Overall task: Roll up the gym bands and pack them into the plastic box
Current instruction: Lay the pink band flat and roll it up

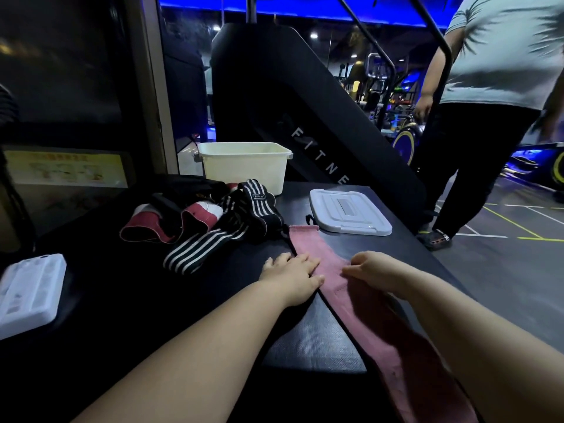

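Observation:
A long pink band (317, 254) lies flat on the black table (305, 340), running from near the lid toward me. My left hand (294, 274) rests on the band's left edge with its fingers laid flat. My right hand (370, 267) lies on the band's right side, fingers bent down onto the fabric. A heap of other bands sits at the back left: a black-and-white striped band (213, 239) and red-and-white bands (171, 221). The cream plastic box (244, 166) stands open at the table's far edge.
The box's white lid (348, 212) lies flat right of the heap. A white flat case (29, 291) sits at the table's left edge. A black fitness machine (305, 123) rises behind the box. A person (488, 102) stands on the floor at the right.

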The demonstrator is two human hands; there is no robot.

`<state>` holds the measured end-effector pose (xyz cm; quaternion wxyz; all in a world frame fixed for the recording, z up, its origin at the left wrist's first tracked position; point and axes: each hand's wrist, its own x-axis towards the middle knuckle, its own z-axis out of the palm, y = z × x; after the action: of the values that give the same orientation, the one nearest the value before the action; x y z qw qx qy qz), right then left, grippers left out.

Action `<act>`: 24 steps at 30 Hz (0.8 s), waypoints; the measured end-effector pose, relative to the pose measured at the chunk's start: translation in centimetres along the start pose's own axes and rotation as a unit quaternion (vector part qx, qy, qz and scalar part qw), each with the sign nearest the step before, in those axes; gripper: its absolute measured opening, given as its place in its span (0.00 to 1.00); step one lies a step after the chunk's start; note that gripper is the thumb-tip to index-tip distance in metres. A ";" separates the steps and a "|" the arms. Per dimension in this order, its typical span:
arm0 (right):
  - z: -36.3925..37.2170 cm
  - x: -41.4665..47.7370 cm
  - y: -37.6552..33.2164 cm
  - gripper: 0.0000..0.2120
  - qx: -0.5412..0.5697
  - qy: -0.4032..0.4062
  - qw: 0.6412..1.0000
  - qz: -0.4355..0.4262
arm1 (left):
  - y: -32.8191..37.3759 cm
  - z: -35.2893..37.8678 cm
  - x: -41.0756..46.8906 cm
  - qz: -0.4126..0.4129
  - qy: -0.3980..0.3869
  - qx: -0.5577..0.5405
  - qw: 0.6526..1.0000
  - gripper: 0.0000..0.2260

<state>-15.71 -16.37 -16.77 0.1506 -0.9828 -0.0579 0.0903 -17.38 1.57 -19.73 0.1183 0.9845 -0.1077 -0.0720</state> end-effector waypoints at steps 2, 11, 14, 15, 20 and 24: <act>0.5 0.3 -0.1 0.16 0.000 0.034 0.999 0.000 | 0.0 -0.2 0.2 -0.002 0.011 0.002 1.000 0.24; 2.1 4.1 -1.4 0.15 0.033 0.102 0.993 0.040 | -1.6 -1.1 2.4 -0.017 0.098 -0.087 0.991 0.12; 2.2 5.3 -2.0 0.15 0.043 0.110 0.992 0.048 | -2.2 -1.0 3.5 -0.022 0.078 -0.058 0.995 0.12; 2.2 5.7 -2.2 0.13 0.043 0.113 0.991 0.048 | -2.4 -1.0 3.9 -0.025 0.074 -0.053 0.996 0.12; 2.6 8.3 -3.2 0.12 0.048 0.130 0.989 0.053 | -3.5 -1.7 5.0 -0.019 0.060 -0.042 0.997 0.15; 2.8 10.2 -3.8 0.14 0.076 0.151 0.984 0.063 | -3.9 -2.0 5.6 -0.023 0.056 -0.047 0.997 0.19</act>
<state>-6.58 -10.49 -19.83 0.2257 -0.9725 0.0340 -0.0454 -10.86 4.41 -19.46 0.1691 0.9824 -0.0751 -0.0242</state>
